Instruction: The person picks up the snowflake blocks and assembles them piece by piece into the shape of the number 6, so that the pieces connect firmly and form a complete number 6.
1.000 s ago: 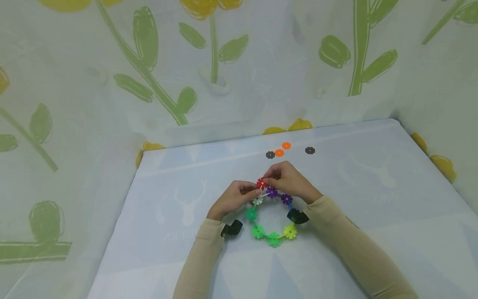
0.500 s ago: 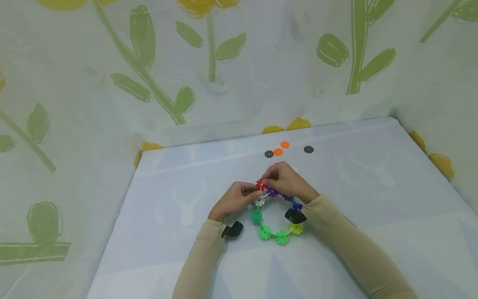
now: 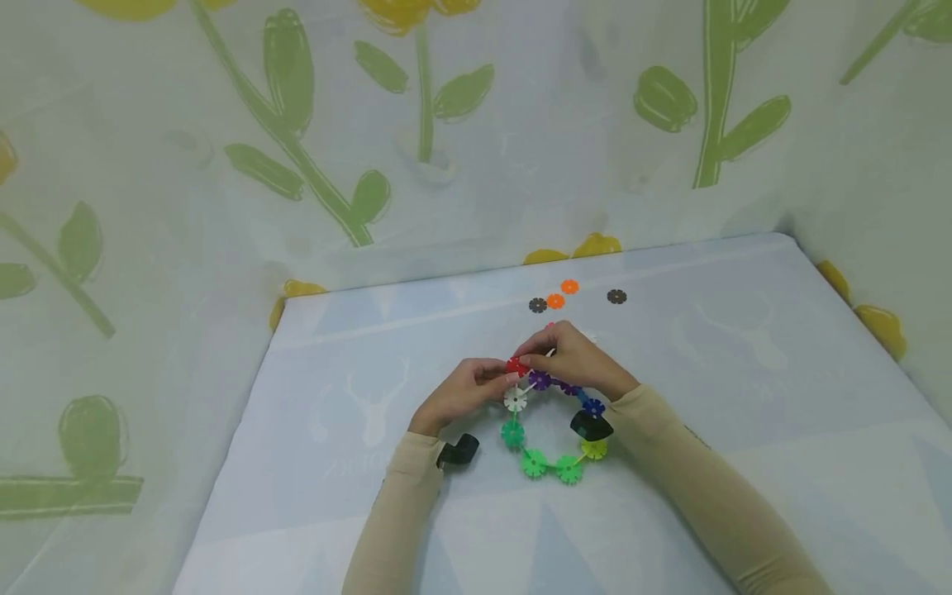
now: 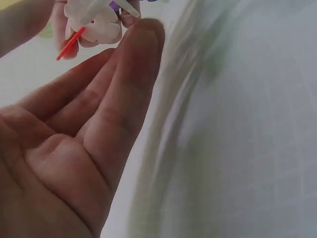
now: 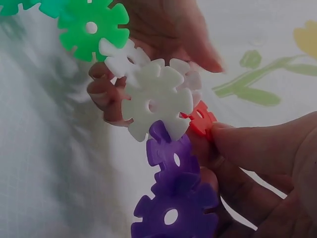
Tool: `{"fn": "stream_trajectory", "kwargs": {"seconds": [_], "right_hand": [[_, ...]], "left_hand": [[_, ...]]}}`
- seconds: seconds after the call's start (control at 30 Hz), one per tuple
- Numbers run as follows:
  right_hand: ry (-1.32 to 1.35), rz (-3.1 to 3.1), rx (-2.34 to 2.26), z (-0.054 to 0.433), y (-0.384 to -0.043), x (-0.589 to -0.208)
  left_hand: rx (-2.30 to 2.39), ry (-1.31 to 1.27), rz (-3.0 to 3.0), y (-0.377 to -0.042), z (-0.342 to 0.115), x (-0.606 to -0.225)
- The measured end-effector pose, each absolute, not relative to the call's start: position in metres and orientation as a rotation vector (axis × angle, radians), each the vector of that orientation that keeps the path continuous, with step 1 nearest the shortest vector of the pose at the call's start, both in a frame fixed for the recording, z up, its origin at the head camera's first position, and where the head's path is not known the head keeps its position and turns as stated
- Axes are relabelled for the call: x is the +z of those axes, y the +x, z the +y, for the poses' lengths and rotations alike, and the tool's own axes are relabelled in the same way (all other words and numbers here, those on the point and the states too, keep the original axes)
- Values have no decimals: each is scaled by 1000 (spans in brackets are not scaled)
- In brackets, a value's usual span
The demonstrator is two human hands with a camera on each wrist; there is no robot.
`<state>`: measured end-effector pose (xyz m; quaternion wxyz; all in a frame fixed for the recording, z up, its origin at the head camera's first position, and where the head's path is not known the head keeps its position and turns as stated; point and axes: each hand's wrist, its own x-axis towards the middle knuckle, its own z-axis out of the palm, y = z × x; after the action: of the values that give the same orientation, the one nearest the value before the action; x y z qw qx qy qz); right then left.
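Note:
A ring of notched plastic snowflake discs hangs between the hands in the head view, with green discs [image 3: 534, 464] below, white at left and purple discs [image 3: 540, 379] at upper right. My right hand [image 3: 576, 359] pinches a red disc [image 5: 200, 119] between thumb and fingers, at the edge of the white discs [image 5: 156, 101]. My left hand [image 3: 463, 395] holds the ring by its white discs, its fingers curled behind them in the right wrist view. From the left wrist, the red disc [image 4: 71, 43] shows edge-on against a white disc [image 4: 101, 27]. The fingers hide part of the join.
Two orange discs [image 3: 569, 287] and two dark discs [image 3: 616, 296] lie farther back on the pale tabletop [image 3: 327, 479]. Something pink and white peeks out behind my right hand. A flower-print curtain [image 3: 521, 124] stands behind the table. Black wrist cameras [image 3: 459, 450] sit at both cuffs.
The ring's lower part has swung to the right, so its green and yellow discs sit farther right. The red disc has moved slightly left, with the right fingers still on it.

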<state>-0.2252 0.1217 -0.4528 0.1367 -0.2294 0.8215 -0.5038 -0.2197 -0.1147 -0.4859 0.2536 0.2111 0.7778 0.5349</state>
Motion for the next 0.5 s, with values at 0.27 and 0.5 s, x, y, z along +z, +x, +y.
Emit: {"fn": "stream_trajectory", "kwargs": {"seconds": [0.27, 0.5], "right_hand": [[-641, 2354, -1477, 121, -226, -455], [-622, 2333, -1458, 122, -227, -455]], "left_hand": [[1574, 562, 2126, -223, -113, -489], [1621, 515, 2158, -223, -109, -493]]}}
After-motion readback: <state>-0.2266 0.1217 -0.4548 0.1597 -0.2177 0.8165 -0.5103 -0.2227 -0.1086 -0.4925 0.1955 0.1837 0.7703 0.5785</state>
